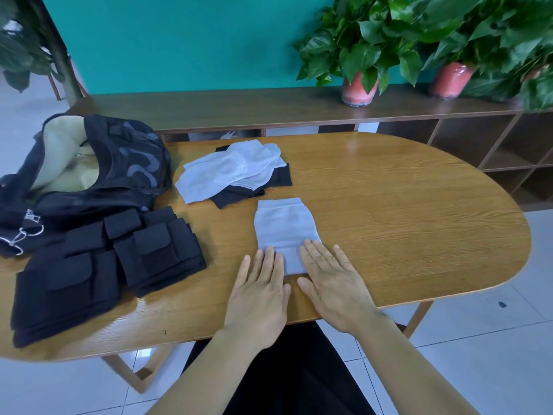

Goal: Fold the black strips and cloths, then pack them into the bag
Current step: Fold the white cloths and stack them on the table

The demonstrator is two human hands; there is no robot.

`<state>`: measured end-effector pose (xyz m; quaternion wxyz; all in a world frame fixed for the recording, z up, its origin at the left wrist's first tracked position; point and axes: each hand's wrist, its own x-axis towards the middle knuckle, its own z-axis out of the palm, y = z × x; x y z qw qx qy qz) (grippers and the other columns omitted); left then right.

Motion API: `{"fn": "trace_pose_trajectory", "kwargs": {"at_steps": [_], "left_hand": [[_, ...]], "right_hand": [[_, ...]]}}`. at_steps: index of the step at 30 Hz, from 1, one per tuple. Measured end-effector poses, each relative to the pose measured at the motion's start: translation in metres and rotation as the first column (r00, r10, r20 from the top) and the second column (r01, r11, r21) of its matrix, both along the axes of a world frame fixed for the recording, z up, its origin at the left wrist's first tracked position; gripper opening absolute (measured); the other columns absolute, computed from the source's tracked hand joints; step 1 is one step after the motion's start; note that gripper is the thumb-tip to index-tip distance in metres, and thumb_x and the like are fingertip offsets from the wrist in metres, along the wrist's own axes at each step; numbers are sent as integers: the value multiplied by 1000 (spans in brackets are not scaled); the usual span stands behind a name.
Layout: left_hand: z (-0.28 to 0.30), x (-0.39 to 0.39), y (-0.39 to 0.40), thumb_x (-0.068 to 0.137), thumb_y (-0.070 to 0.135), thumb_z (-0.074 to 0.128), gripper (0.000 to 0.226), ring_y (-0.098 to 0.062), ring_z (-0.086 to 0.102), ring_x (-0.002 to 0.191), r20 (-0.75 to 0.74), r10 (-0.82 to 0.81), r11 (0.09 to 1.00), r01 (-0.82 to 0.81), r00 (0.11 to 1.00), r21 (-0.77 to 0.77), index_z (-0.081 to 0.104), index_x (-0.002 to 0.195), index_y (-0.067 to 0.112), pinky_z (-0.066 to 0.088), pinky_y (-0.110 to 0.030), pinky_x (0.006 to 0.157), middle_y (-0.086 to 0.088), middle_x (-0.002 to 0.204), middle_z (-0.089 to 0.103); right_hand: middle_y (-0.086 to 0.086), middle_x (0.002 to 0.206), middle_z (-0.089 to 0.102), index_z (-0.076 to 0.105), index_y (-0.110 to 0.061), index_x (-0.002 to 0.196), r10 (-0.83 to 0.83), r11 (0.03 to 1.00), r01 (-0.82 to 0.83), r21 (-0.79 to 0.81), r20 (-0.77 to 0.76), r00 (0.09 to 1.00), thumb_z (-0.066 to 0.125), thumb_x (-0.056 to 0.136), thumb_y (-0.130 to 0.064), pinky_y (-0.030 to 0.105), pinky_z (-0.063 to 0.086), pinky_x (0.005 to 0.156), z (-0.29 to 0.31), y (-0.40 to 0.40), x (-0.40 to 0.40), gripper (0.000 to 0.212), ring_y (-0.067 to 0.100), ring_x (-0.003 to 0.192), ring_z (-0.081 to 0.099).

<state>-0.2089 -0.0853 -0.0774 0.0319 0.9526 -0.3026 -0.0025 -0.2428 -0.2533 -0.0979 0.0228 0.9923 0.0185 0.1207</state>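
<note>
A light grey cloth (284, 226) lies flat on the wooden table (404, 220) in front of me. My left hand (258, 292) and my right hand (335, 283) press on its near edge with straight fingers, side by side. Behind it sits a loose pile of grey cloths (230, 169) on top of black cloths (254, 187). Folded black strips (110, 259) with flap pockets are stacked at the left. The black bag (89, 163) lies open at the far left, its pale lining showing.
A low wooden shelf (269, 106) runs behind the table, with two potted plants (359, 55) in pink pots on its right part. Metal clips on the bag's strap (27, 232) rest by the table's left edge. White tiled floor surrounds the table.
</note>
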Motion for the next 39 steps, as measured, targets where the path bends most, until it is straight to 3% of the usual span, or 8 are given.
{"fn": "trace_pose_trajectory", "kwargs": {"at_steps": [4,9,18,23,27,32,35,39], "left_hand": [[7,2,-2,96,43,-7,70,-21,15,149,101,93,995,-89,991,-41,24,152,15,-28,-41,110,-1,160,21],[21,22,-3,102,42,7,54,-13,3,149,62,177,983,-174,982,-54,36,145,27,-29,-47,102,18,154,29],[13,45,3,105,36,19,46,-15,-2,150,85,114,992,-108,990,-65,30,149,34,-28,-49,102,15,157,25],[1,46,0,101,28,41,35,-20,34,142,161,161,955,-113,974,-274,60,130,24,6,-48,111,-2,144,50],[4,22,-35,90,30,39,35,-20,64,109,209,283,864,-154,936,-480,69,107,21,43,-48,94,1,113,69],[10,10,-80,73,25,76,20,-21,63,89,150,304,880,-216,941,-424,70,91,23,24,-38,79,4,98,68],[13,14,-90,83,25,65,11,-20,55,93,55,336,903,-305,940,-302,67,94,23,19,-37,82,5,101,60],[3,20,-86,76,35,72,14,-20,58,75,173,256,947,-211,951,-242,68,78,22,25,-38,87,4,81,59]], "right_hand": [[6,138,54,52,-9,136,14,1000,-14,10,26,1000,16,101,-49,48,18,110,5,3,-2,64,24,132,46],[7,119,59,58,-17,128,120,993,-119,-15,89,989,32,97,-53,53,28,105,11,7,-6,55,27,107,56],[7,113,59,59,-18,125,146,989,-143,-41,89,985,28,97,-60,55,32,100,9,15,-7,60,27,102,55],[9,119,59,59,-18,128,100,989,-119,81,213,972,30,99,-51,51,35,94,16,-4,5,52,28,113,55],[11,117,64,64,-15,123,33,998,-45,33,299,954,36,94,-32,48,34,92,21,-39,40,44,29,103,61],[7,101,68,72,-20,98,124,992,-117,-48,194,973,61,67,-21,40,42,86,19,-62,76,33,29,86,66],[2,94,66,72,-24,90,133,990,-128,-53,111,985,82,48,-21,35,49,76,16,-65,80,43,23,74,65],[3,89,62,69,-19,95,87,995,-77,-56,194,977,58,63,-20,36,47,67,10,-62,71,33,27,71,60]]}}
